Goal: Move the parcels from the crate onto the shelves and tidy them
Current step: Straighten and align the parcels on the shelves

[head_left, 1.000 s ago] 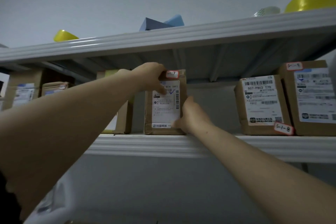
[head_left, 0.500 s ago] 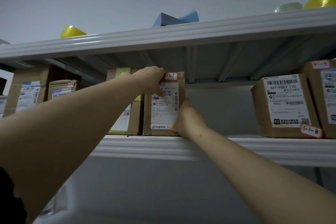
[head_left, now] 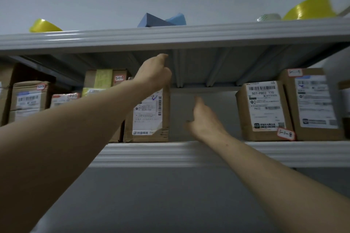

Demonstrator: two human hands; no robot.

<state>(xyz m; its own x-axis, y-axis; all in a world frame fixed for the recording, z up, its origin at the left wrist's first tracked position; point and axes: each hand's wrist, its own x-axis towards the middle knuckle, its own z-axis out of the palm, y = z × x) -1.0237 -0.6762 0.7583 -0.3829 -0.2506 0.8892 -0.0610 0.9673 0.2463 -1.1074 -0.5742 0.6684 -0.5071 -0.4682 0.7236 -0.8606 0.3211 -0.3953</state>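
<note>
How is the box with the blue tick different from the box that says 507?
The brown cardboard box with the blue tick has the left hand at its top; the brown cardboard box marked 507 stands alone. The 507 box shows a red-edged tag low down; the tick box doesn't. Both wear white labels.

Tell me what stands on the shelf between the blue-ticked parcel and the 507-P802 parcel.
Nothing: the head view shows bare shelf between the blue-ticked parcel and the 507-P802 parcel, with only the right hand raised before the gap.
</note>
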